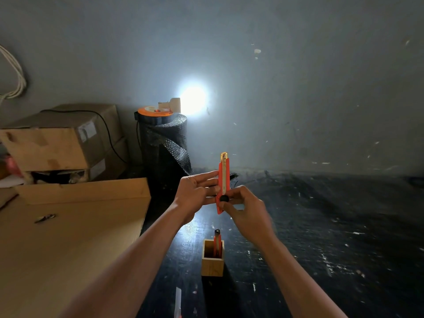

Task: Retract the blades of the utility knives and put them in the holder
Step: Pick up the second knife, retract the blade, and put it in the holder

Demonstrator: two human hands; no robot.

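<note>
I hold an orange utility knife (223,177) upright in front of me, its yellow tip pointing up. My left hand (195,193) steadies its body from the left. My right hand (243,210) grips its lower end, thumb on the black slider knob (224,198). No blade shows beyond the tip. Below, a small square wooden holder (213,265) stands on the dark floor with one orange knife (217,243) upright inside it. Another knife (177,302) lies on the floor near the bottom edge, partly cut off.
A large flat cardboard box (75,226) fills the left, with a small metal object (44,218) on it. Stacked cartons (68,143) and a black bubble-wrap roll (165,145) topped by a bright lamp (192,97) stand by the grey wall.
</note>
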